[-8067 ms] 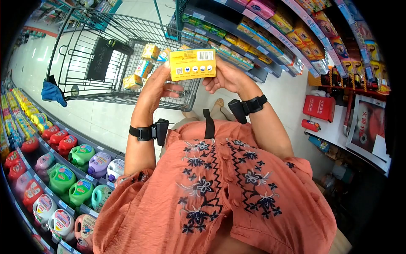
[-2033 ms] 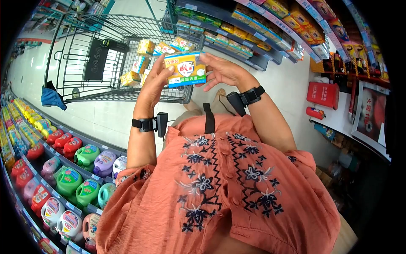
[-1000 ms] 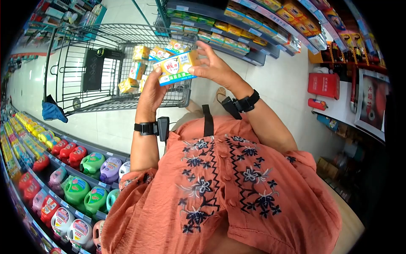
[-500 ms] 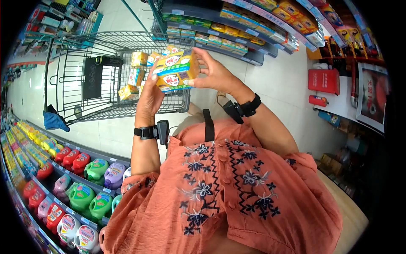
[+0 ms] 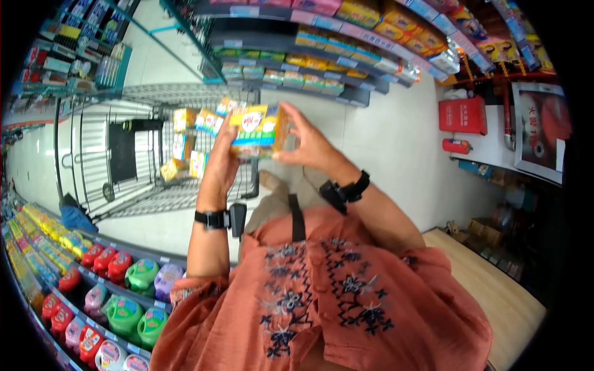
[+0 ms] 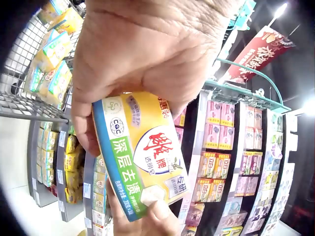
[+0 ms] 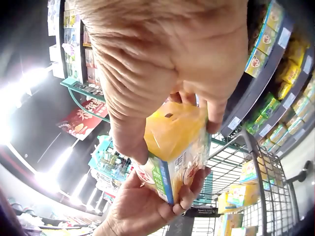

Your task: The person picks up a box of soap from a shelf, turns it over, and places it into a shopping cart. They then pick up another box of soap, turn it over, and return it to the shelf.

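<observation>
A yellow, blue and green soap pack (image 5: 253,128) is held between both hands in the head view. The left hand (image 5: 221,162) grips its left side, and the right hand (image 5: 314,148) pinches its right end between thumb and fingers. The left wrist view shows the printed front of the pack (image 6: 142,157) below the left palm (image 6: 147,54). Clear wrap covers the yellow end of the pack (image 7: 174,129) under the right hand (image 7: 167,64). Several similar packs (image 5: 184,119) lie in the cart beyond the hands.
The wire shopping cart (image 5: 247,179) stands ahead and to the left. Shelves of boxed goods (image 5: 309,38) run along the far side. Detergent bottles (image 5: 125,314) fill the shelf at lower left. A red box (image 5: 462,115) and a fire extinguisher (image 5: 456,146) are at right, with a wooden surface (image 5: 489,290) below.
The view has shifted, so hands, cart and shelves sit lower in it. The pack has been turned from its yellow barcode side to its printed front, then tilted; both hands still hold it.
</observation>
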The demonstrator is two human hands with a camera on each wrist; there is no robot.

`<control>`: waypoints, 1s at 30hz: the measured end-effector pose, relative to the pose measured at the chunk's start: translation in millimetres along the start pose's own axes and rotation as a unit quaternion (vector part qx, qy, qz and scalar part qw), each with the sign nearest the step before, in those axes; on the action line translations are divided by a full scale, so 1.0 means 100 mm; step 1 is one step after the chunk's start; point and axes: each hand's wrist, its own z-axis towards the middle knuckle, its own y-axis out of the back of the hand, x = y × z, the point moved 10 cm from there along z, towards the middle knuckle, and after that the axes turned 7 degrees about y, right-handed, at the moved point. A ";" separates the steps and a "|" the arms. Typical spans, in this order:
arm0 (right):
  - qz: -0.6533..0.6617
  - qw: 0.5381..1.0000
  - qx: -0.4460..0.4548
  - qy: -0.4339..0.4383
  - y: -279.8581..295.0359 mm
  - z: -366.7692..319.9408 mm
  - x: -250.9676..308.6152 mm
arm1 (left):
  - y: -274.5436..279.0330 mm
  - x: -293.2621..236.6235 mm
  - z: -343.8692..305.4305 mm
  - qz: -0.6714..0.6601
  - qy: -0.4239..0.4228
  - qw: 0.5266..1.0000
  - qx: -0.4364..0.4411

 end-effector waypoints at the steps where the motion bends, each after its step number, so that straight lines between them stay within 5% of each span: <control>1: 0.005 1.000 0.008 -0.010 0.04 0.01 -0.01 | -0.09 -0.03 0.03 -0.004 0.001 1.000 -0.002; 5: -0.055 0.998 -0.027 0.027 0.31 0.11 -0.15 | -0.27 -0.10 0.28 0.001 -0.015 1.000 -0.013; 15: 0.123 0.960 -0.101 -0.228 0.99 0.19 -1.32 | -0.69 0.05 1.48 0.050 -0.020 0.997 -0.048; 21: 0.366 0.881 -0.177 -0.244 1.34 0.39 -1.66 | -0.87 0.33 2.30 0.024 -0.039 0.997 -0.056; 30: 0.347 0.898 -0.202 -0.178 1.74 0.93 -2.25 | -0.88 0.47 3.20 0.017 -0.075 0.995 -0.063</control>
